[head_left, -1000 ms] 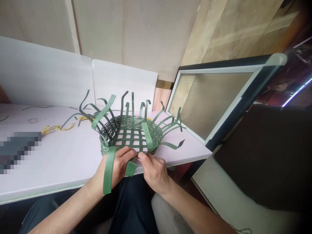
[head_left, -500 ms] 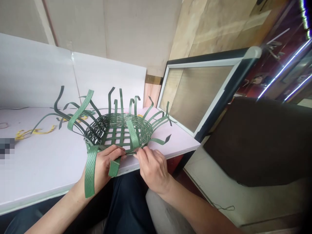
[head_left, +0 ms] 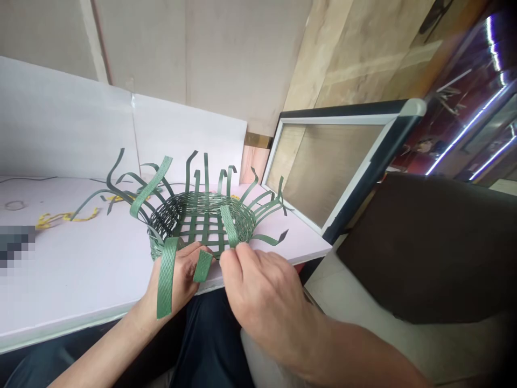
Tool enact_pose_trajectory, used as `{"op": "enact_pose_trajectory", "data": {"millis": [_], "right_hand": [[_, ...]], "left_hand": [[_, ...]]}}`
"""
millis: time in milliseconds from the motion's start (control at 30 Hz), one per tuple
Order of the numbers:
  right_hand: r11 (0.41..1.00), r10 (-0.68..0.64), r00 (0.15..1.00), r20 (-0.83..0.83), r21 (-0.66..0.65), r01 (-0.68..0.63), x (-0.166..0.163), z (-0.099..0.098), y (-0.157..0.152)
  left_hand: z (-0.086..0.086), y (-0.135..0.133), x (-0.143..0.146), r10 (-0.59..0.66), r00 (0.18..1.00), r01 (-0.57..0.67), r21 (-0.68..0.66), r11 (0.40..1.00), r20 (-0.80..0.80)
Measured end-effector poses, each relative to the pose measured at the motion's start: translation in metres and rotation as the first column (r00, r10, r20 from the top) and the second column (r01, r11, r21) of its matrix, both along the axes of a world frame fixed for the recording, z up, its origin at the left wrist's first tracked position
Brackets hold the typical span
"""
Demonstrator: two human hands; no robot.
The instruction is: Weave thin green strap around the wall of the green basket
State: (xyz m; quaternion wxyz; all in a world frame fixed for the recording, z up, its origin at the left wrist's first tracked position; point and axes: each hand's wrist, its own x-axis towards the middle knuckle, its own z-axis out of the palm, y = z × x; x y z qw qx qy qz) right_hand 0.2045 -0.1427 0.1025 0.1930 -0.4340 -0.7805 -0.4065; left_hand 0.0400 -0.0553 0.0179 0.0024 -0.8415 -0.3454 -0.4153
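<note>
A half-woven green strap basket sits at the near edge of a white table, with several loose strap ends curling up from its rim. My left hand grips the near rim, fingers curled round a short green strap; a longer strap hangs over its back. My right hand is raised close to the camera, its fingers pinched together on a strap end at the rim beside the left hand.
A yellow cord and a small ring lie at the table's left. White boards stand behind. A framed panel leans at the right. A dark chair back fills the right side.
My right hand has lifted toward the camera while keeping its pinch at the basket rim. The left hand stays on the near rim. The view has shifted slightly.
</note>
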Motion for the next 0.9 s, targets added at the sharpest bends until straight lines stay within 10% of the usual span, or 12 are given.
{"op": "enact_pose_trajectory", "data": {"millis": [267, 500, 667, 900], "right_hand": [[0.886, 0.078, 0.952, 0.297, -0.458, 0.071, -0.011, 0.085, 0.031], [0.835, 0.022, 0.975, 0.219, -0.541, 0.102, 0.003, 0.107, 0.089], [0.907, -0.109, 0.967, 0.23, -0.375, 0.191, 0.03, 0.081, 0.049], [0.99, -0.059, 0.996, -0.063, -0.129, 0.051, 0.047, -0.012, -0.044]], "left_hand": [[-0.008, 0.008, -0.002, 0.029, 0.999, -0.026, 0.09, 0.996, -0.036], [-0.007, 0.007, -0.004, -0.001, 0.997, 0.001, 0.006, 1.0, -0.08], [-0.004, 0.005, 0.001, 0.037, 0.999, -0.037, 0.006, 0.999, -0.038], [-0.005, 0.005, 0.0, 0.046, 0.996, -0.048, -0.03, 0.998, -0.077]]}}
